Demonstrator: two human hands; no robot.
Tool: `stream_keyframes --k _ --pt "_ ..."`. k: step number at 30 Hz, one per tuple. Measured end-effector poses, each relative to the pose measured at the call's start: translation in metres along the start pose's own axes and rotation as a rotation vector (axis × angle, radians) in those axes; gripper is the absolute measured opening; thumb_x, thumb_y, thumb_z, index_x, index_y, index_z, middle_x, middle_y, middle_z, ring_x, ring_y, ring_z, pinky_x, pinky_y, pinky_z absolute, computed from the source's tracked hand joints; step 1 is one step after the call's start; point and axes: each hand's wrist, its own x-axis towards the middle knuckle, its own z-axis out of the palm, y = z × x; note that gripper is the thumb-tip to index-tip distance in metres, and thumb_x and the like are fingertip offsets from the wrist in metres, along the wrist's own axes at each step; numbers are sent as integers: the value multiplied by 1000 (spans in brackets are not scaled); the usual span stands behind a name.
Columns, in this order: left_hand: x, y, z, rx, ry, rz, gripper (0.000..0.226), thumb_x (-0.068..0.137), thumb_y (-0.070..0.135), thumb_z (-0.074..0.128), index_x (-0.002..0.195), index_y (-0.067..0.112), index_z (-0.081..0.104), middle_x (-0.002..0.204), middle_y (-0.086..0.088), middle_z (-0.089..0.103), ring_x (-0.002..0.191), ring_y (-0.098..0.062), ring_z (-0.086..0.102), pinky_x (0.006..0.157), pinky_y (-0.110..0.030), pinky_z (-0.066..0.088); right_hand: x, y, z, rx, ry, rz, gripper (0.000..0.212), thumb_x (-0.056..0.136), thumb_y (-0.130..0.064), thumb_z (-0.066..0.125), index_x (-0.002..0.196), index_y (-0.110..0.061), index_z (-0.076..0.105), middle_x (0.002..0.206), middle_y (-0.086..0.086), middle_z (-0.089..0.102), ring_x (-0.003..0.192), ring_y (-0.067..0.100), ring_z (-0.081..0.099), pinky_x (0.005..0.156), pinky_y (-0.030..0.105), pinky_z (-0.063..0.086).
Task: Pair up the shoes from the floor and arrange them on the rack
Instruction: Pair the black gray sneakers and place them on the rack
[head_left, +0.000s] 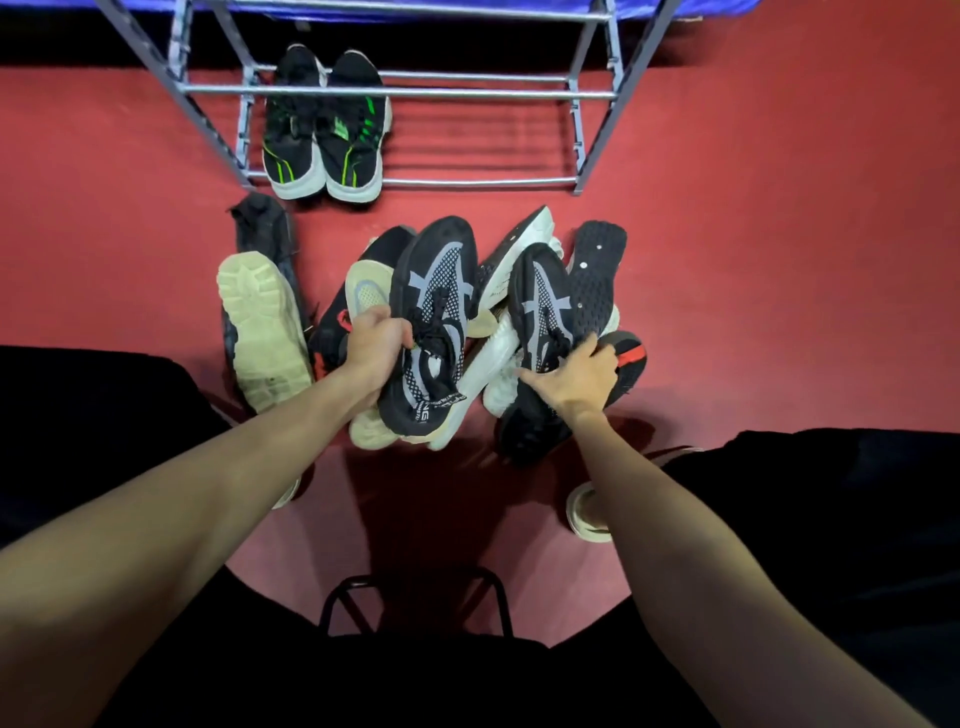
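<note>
Bare forearms, black clothing (831, 519) over the legs.

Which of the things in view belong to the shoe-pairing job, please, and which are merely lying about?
Job:
- left hand gripping a black-and-grey shoe
- right hand on its match
- green-striped pair on the rack
- loose shoes on the floor, e.g. tan-soled shoe

Lying about:
- black stool frame
- blue cloth

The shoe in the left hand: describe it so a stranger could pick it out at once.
Start at the metal shoe rack at the top, then drop to the pile of shoes on the red floor below it. The left hand grips a black mesh sneaker at the laces, toe towards the rack. Grey curved stripes set it apart; only the shoe under the right hand matches.
</note>
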Motion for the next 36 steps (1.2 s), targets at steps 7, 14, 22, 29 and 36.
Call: stream_keyframes --k 7,14,22,29,36 --pt "-1 -4 -1 -99 -7 -91 15 70 2 66 84 6 66 78 -6 70 67 -17 69 56 -19 54 -7 1 10 35 -111 117 108 52 -56 84 131 -1 36 137 20 34 128 37 36 107 45 35" --pt "-5 11 -8 -251 -222 -140 53 69 2 75 120 6 62 107 -15 72 89 -23 72 68 -29 60 -11 15 -21 354 -4 34 80 57 -44 80 120 -3 49 120 13 51 114 29 52 100 38 45" --pt "6 56 6 -270 -248 -116 31 79 4 58 109 4 65 106 -14 70 81 -25 67 74 -31 55 5 -13 -60 480 172 7 69 52 -47 69 105 -4 56 103 10 64 103 29 60 89 39 53" --pt "59 90 17 -246 -280 -53 47 75 -3 54 122 3 61 118 -18 68 103 -33 67 85 -38 56 59 -48 -76 458 150 -90 60 54 -44 72 100 -7 60 101 7 66 91 20 65 77 30 54" --pt "145 102 56 -307 -259 -40 48 78 -9 55 124 5 59 120 -19 67 103 -33 66 88 -38 56 146 -88 -48 459 179 -150 56 51 -51 69 93 -13 63 91 3 70 88 18 68 77 34 58"
